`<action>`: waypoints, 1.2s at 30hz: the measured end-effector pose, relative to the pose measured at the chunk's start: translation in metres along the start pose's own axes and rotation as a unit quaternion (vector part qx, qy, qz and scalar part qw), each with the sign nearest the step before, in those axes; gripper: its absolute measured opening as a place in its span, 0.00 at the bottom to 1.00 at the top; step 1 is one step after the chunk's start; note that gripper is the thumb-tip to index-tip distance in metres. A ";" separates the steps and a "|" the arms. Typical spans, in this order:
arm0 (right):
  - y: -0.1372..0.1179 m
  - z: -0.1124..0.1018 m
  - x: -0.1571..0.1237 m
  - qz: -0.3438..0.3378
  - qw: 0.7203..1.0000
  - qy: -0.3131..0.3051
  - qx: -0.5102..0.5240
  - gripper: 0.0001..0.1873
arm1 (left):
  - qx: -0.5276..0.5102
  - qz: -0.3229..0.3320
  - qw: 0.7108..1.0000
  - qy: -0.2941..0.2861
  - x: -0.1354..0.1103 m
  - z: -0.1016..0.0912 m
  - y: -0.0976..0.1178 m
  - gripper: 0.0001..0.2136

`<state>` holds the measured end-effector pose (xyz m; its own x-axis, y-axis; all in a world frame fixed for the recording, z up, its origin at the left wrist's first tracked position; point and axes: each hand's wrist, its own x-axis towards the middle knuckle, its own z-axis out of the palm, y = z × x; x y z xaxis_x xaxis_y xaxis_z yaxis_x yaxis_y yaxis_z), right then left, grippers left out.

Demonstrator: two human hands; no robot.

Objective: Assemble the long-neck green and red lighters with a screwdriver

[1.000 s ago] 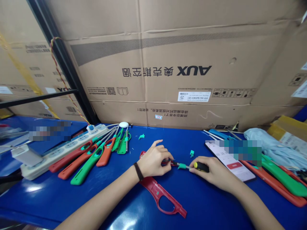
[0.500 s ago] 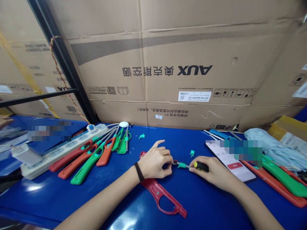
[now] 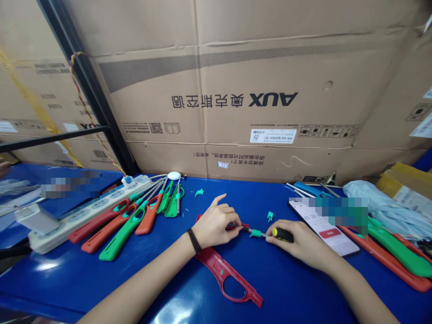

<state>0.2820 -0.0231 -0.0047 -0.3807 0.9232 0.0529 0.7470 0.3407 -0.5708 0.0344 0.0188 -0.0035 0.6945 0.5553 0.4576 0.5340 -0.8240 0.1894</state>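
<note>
My left hand [image 3: 221, 223] is closed, its thumb and fingertips pinching a small black part at the left end of a lighter's metal tube [image 3: 263, 236]. A green trigger piece [image 3: 255, 233] sits around the tube. My right hand [image 3: 297, 238] grips a screwdriver [image 3: 282, 234] with a black and yellow handle. Its thumb and finger also pinch the tube's right end. Under my left hand lies one red lighter casing half [image 3: 200, 218], partly hidden. Nearer to me the other red casing half [image 3: 232, 281] rests on the table, its hollow inside showing.
Several lighters [image 3: 123, 229] lie at left beside a white power strip [image 3: 91, 209]. Loose green pieces [image 3: 270, 216] are behind my hands. A phone [image 3: 324, 229] lies at right, next to more lighters [image 3: 388, 249] and a plastic bag [image 3: 374, 200]. A large carton [image 3: 229, 112] stands behind.
My left fingertips have shifted slightly at the black part, and more of the red casing half behind them shows. My right hand has stayed in place with the screwdriver and tube.
</note>
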 end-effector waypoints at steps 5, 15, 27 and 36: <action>0.000 0.000 0.000 -0.007 1.000 0.002 0.001 0.12 | -0.036 -0.002 0.998 -0.051 0.000 -0.003 -0.003 0.05; -0.001 -0.001 0.000 -0.007 1.000 0.012 -0.009 0.11 | -0.149 -0.003 0.988 -0.045 -0.001 0.002 -0.020 0.07; 0.001 0.000 -0.001 -0.014 0.999 0.025 -0.020 0.10 | -0.292 -0.038 0.955 -0.044 -0.003 0.014 -0.021 0.08; 0.000 -0.001 0.000 -0.015 0.999 0.025 -0.020 0.11 | -0.280 -0.050 0.958 -0.030 -0.004 0.014 -0.016 0.07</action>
<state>0.2827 -0.0233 -0.0036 -0.3769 0.9195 0.1114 0.7571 0.3751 -0.5348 0.0297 0.0311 -0.0202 0.6895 0.6256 0.3650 0.2680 -0.6886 0.6738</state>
